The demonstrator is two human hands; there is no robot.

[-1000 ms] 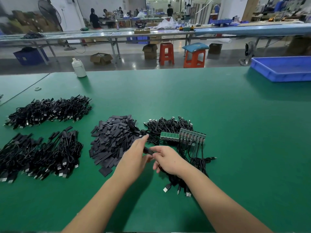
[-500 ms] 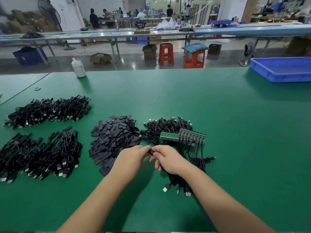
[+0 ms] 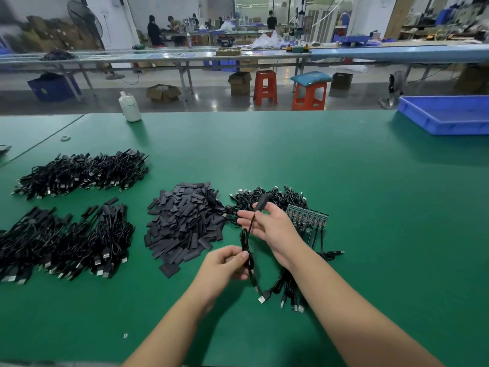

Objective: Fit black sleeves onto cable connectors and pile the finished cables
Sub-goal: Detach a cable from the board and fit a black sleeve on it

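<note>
Green table (image 3: 344, 207) takes up most of the view. Blue tray (image 3: 447, 117) at far right edge, white bottle (image 3: 129, 107) at far left-centre. Two heaps of finished cables (image 3: 82, 173) and (image 3: 63, 242) sit on the left, one behind the other. Loose black sleeves pile (image 3: 185, 226) in the middle, just left of the hands. Unfinished cable bundle (image 3: 275, 197) right behind the hands, next to a strip of green circuit boards (image 3: 308, 217) with leads running toward the camera, plugs lying near the right forearm. Right hand (image 3: 272, 229) is raised, pinching the sleeved connector (image 3: 262, 202) between thumb and fingertips, sleeve end pointing up and away. One cable (image 3: 246, 242) hangs from it down to the left hand (image 3: 225, 266), which grips the looped cord in curled fingers; its USB plug (image 3: 264, 298) dangles just above the table.
</note>
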